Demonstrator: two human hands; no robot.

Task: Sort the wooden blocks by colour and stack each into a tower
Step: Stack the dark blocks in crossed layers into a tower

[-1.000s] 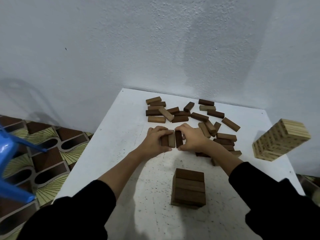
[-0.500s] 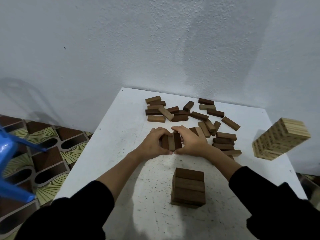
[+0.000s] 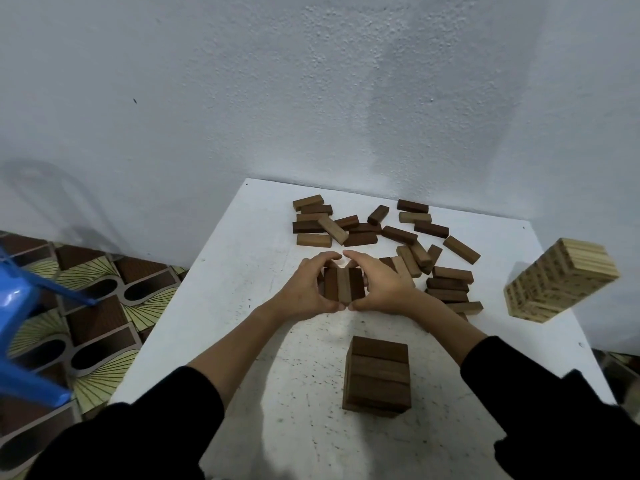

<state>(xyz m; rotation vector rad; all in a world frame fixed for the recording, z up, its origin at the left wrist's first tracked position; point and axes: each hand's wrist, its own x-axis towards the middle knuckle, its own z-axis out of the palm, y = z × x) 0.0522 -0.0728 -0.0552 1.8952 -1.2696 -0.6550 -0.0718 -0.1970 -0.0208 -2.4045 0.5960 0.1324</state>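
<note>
Left hand [image 3: 304, 292] and right hand [image 3: 379, 289] squeeze a three-block row [image 3: 343, 287]. Middle block looks lighter: colour mix-up. Uneven pressure could buckle it before the tower [image 3: 377, 379].

Head-worn view, forward and downward

Brown blocks [image 3: 382, 233], seemingly speckled white table [image 3: 242, 258]

Matt wooden blocks [image 3: 349, 233]; speckled white table [image 3: 242, 271]; glossy plastic chair [image 3: 17, 306].
</note>
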